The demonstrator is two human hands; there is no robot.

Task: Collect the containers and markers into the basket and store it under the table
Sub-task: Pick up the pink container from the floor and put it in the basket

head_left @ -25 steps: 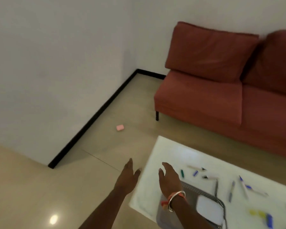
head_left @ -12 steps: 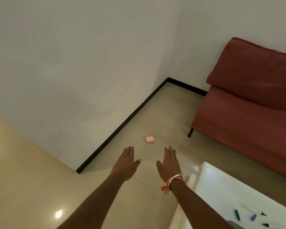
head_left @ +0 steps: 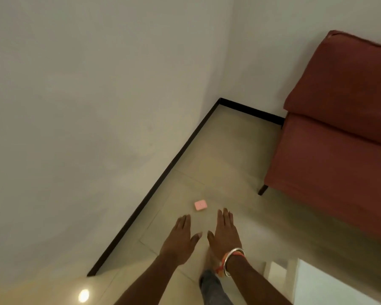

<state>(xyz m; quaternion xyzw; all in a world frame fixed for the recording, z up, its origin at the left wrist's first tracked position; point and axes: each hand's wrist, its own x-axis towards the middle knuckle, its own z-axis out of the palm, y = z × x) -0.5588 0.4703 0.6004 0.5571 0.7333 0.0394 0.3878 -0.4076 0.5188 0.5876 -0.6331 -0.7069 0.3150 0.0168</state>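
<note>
A small pink square container lies on the beige floor near the wall's black skirting. My left hand and my right hand are stretched out side by side just short of it, palms down, fingers straight, holding nothing. A metal bangle and an orange thread circle my right wrist. The white table shows only as a corner at the bottom right. The basket and the markers are out of view.
A red sofa stands at the right against the back wall, one dark leg on the floor. White walls meet in the corner ahead. My foot and trouser leg show below my right arm.
The view has swung left, away from the table; basket and markers have left the frame. The pink container now lies closer, just beyond my outstretched fingers.
</note>
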